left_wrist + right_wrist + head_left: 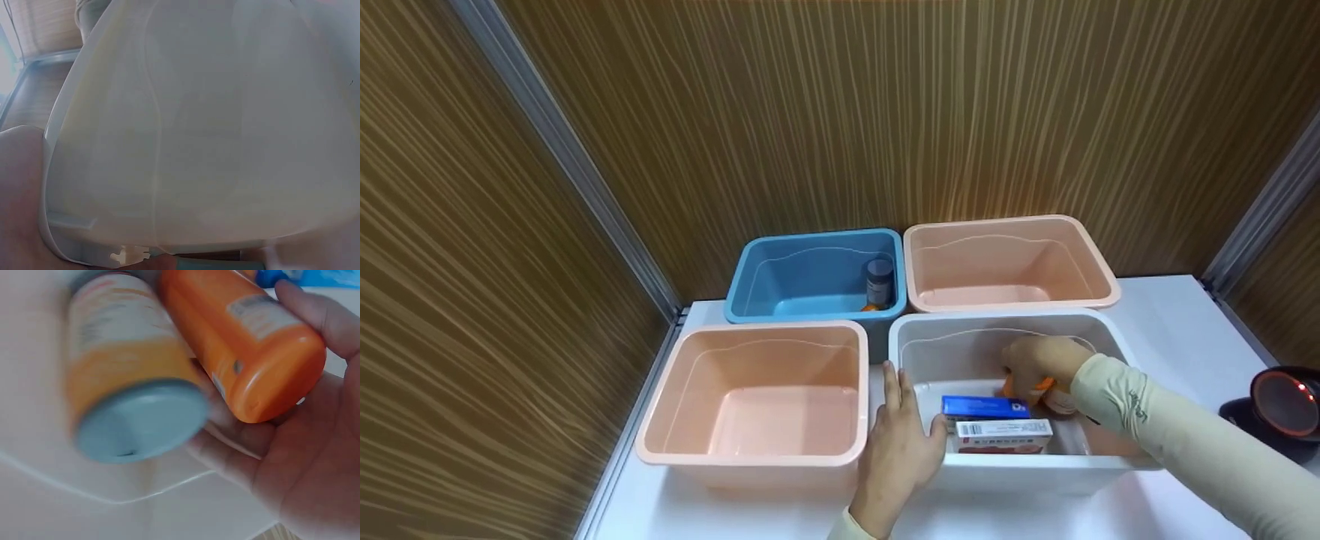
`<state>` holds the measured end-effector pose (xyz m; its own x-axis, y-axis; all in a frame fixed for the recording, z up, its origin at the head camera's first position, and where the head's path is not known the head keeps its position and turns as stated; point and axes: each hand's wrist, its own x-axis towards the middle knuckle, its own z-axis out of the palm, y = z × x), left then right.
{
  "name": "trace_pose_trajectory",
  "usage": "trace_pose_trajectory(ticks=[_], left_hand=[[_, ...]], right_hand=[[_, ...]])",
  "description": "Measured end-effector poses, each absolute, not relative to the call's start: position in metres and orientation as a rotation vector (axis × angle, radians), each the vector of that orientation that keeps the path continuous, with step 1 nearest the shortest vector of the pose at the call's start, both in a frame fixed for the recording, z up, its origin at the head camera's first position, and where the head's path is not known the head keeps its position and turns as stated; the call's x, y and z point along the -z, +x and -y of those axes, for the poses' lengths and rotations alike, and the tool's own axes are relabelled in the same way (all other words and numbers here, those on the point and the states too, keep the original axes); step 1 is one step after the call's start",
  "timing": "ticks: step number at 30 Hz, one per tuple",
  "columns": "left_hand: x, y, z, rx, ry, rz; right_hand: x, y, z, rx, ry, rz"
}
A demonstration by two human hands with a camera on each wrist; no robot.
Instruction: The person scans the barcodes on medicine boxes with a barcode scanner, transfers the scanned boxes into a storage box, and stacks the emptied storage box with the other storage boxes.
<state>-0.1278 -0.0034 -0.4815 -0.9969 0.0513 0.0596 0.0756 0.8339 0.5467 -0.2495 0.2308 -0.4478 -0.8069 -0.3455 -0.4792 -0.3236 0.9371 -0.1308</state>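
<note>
My right hand reaches down into the white bin. In the right wrist view its thumb and fingers lie around an orange bottle with a pale label. Close beside that bottle is a second bottle, orange and white with a grey base, blurred. A blue box and a white box lie in the same bin, left of the right hand. My left hand rests at the bin's left front corner, its visible fingers straight and its thumb spread.
A peach bin stands on the left and another peach bin behind. The blue bin at the back left holds a grey-capped bottle and something orange. A dark device with a red-lit ring sits at the right.
</note>
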Motion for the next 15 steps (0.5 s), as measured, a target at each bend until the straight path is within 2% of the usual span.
trace_pose_trajectory(ticks=[7, 12, 15], left_hand=[[0.482, -0.127, 0.003, 0.881, -0.126, 2.962], [0.483, -0.128, 0.003, 0.914, -0.133, 2.964], [0.483, -0.128, 0.004, 0.914, -0.145, 2.962]], right_hand=[[0.426, -0.253, -0.220, 0.021, -0.715, -2.766], [0.403, -0.253, -0.224, 0.484, -0.718, -2.716], [0.394, -0.254, -0.229, 0.898, -0.590, -2.594]])
